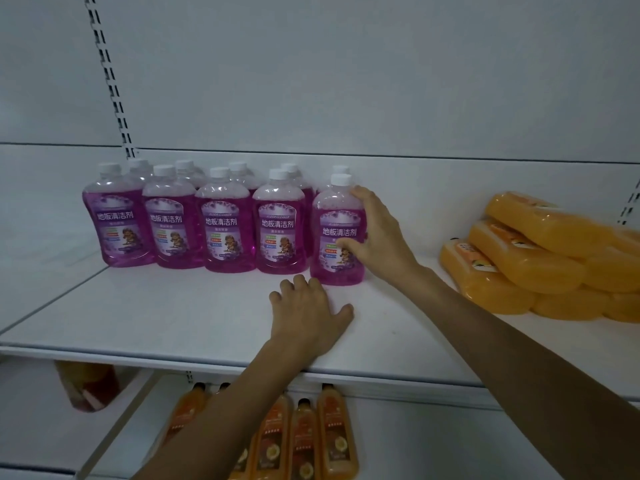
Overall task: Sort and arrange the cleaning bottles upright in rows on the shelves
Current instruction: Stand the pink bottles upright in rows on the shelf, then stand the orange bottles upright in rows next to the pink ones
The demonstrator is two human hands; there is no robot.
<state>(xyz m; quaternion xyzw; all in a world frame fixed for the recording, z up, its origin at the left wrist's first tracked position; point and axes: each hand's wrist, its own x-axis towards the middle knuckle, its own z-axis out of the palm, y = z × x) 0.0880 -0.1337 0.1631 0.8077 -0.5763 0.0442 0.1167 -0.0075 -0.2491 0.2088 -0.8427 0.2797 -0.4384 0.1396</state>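
Note:
Several purple floor-cleaner bottles with white caps stand upright in two rows on the white shelf [138,306]. My right hand [375,233] grips the rightmost front purple bottle [334,216], fingers round its right side and thumb on its label. That bottle stands a little forward of the front row [221,223]. My left hand [308,313] rests on the shelf just in front of it, palm down with fingers bent, holding nothing.
A pile of orange bottles [554,258] lies on its side at the right of the same shelf. On the shelf below stand several orange bottles with black caps [332,434] and a reddish container [90,386] at the left.

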